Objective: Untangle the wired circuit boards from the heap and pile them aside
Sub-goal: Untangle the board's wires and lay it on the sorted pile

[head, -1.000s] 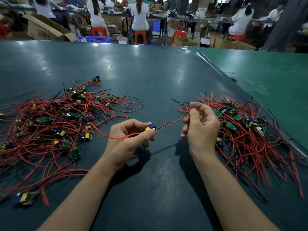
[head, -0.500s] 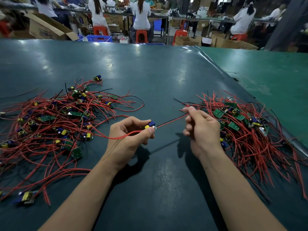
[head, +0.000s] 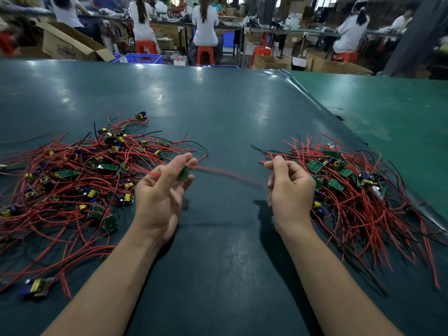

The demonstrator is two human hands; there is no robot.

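Note:
A tangled heap (head: 72, 180) of red-wired green circuit boards with yellow and blue parts covers the left of the dark green table (head: 218, 112). A second pile (head: 351, 190) of the same boards lies on the right. My left hand (head: 160, 197) is raised, palm turned up, pinching one small green board (head: 183, 172) between thumb and fingertips. A blurred red wire (head: 228, 174) runs from that board to my right hand (head: 288, 187), which pinches its end in curled fingers beside the right pile.
One loose board (head: 38, 287) lies near the table's front left. A lighter green surface (head: 388, 112) adjoins the table on the right. Beyond the far edge are cardboard boxes (head: 65, 44), a blue crate (head: 143, 58), orange stools and seated people at benches.
My left hand has lifted and turned palm up, so the board's green underside shows. My hands have moved apart, and the wire between them is blurred with motion.

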